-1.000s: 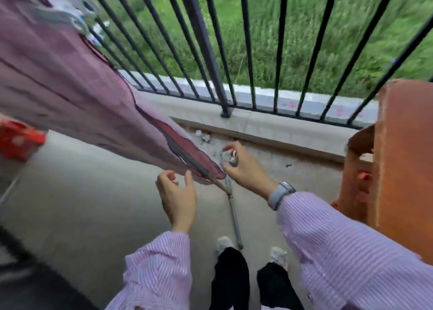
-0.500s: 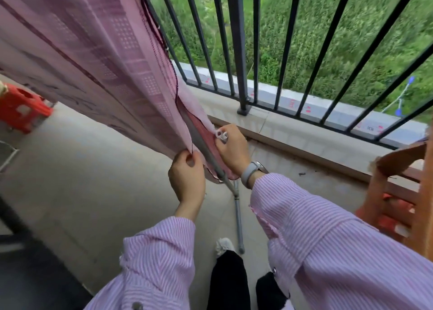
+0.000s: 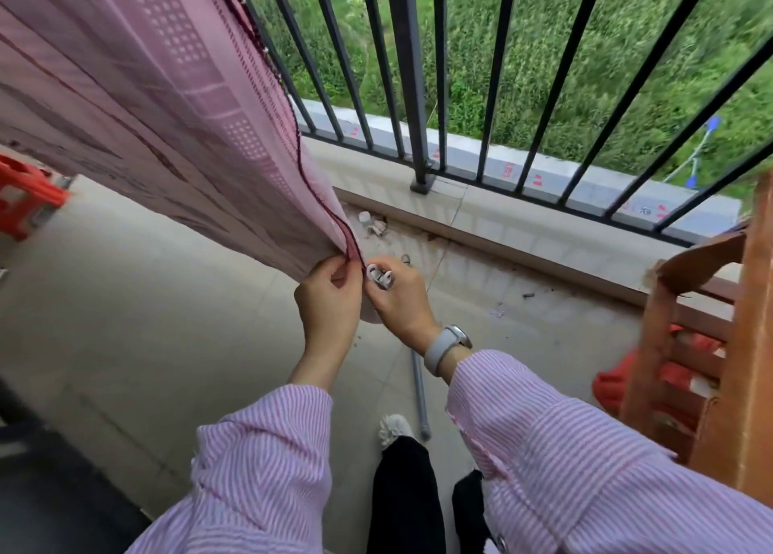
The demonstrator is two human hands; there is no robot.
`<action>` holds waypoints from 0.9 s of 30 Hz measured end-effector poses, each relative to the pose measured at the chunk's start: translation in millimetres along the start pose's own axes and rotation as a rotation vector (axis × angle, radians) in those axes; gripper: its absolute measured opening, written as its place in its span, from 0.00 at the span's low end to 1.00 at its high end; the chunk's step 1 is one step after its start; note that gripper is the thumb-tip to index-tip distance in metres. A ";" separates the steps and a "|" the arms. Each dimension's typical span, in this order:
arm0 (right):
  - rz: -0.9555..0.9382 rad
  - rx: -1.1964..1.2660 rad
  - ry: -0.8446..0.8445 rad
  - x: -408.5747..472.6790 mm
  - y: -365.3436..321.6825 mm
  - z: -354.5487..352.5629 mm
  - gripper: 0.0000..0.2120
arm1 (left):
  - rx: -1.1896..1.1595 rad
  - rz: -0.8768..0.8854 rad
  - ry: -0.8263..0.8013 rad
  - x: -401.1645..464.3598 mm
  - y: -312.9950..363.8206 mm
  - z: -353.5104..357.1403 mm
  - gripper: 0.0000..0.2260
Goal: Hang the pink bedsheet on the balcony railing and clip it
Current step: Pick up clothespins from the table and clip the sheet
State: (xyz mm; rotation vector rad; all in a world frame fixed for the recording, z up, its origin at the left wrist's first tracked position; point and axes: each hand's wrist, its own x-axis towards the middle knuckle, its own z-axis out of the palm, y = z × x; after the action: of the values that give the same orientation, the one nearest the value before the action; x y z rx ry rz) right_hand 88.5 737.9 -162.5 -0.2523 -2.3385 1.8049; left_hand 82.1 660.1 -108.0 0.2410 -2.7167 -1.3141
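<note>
the left hand pinches the lower corner of the pink bedsheet, fingers curled round the gathered cloth right at its dark stitched hem. the right hand sits just beside it, knuckles nearly touching, with fingers curled round a small white clip that pokes up between thumb and forefinger, close to the sheet's corner; whether the clip bites the cloth cannot be told. a grey watch wraps the right wrist, and both arms wear pink striped sleeves.

from the two hands the sheet runs up and to the left in long folds, filling the upper left of the view and hanging in front of the black balcony railing; where its top edge rests is out of frame. the railing stands on a pale concrete kerb, with green growth beyond the bars. a thin metal rod lies on the floor below the right wrist, near a white shoe. a wooden frame stands at the right, and a red plastic object sits at the far left.
</note>
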 end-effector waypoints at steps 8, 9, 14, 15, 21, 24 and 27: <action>0.093 0.128 -0.082 0.8 8.7 -6.5 0.04 | 0.118 0.051 0.123 2.1 7.3 1.9 0.13; 0.132 0.166 -0.102 0.6 10.6 -8.3 0.04 | 0.118 0.048 0.126 3.8 7.6 1.8 0.14; 0.354 0.249 -0.268 -9.4 20.7 -20.8 0.20 | 0.062 0.031 0.057 -0.4 -0.8 -1.4 0.10; 0.386 0.283 -0.306 -13.4 21.7 -22.4 0.25 | 0.054 0.025 0.055 -1.9 -2.6 -2.5 0.09; 0.383 0.228 -0.269 -26.7 20.6 -28.4 0.19 | 0.039 0.022 0.052 -2.4 -6.4 -4.0 0.09; 0.367 0.240 -0.124 -25.3 18.3 -34.1 0.14 | 0.047 0.021 0.052 -2.4 -7.1 -5.2 0.09; 0.329 0.207 0.020 -23.9 15.8 -41.4 0.10 | 0.058 0.010 0.045 -2.1 -6.6 -6.1 0.10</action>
State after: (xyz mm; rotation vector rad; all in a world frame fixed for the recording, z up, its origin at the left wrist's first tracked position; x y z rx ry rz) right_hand 122.1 774.9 -168.4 -0.6530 -2.1748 2.1599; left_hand 85.8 651.8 -109.5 0.2584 -2.7176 -1.2143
